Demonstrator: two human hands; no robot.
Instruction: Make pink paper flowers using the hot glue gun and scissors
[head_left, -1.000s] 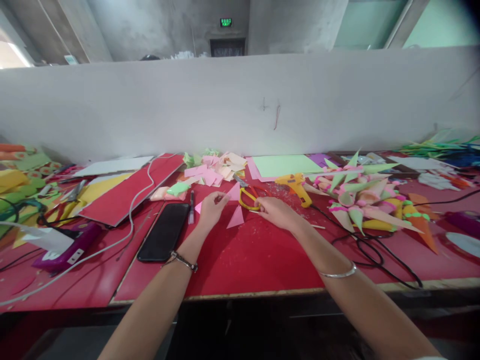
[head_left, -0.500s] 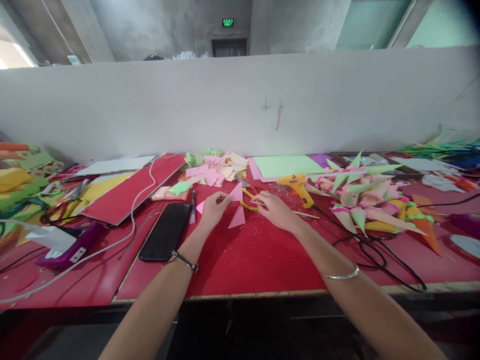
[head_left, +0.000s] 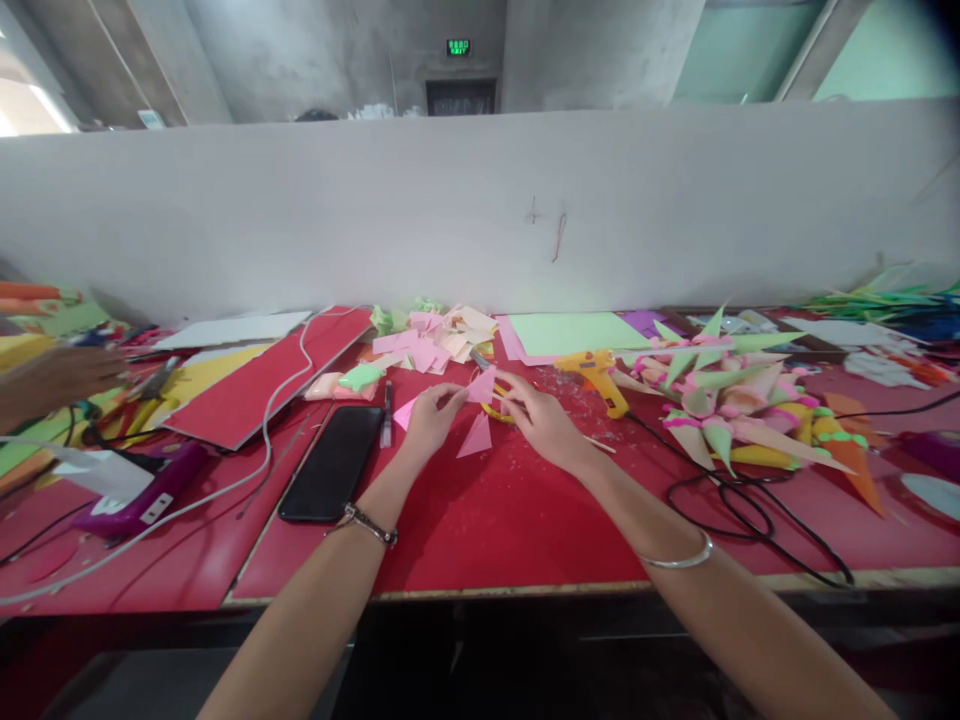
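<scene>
My left hand pinches a small piece of pink paper between thumb and fingers. My right hand reaches the same piece from the other side, its fingertips at the paper's right edge. A thin wooden stick pokes out behind the right hand; the rest of it is hidden by the palm. On the table just below lies a pink paper triangle. Yellow-handled scissors lie behind my fingers, partly covered. Another pink piece shows beside my left hand.
A black phone and a pen lie left. Paper scraps are heaped behind. A yellow glue gun and paper cones sit right, with a black cable. Another person's hand is far left.
My right hand has moved left to the pink paper, and the stick has shifted left with it. The held paper has moved slightly right. Another person's hand has appeared at far left.
</scene>
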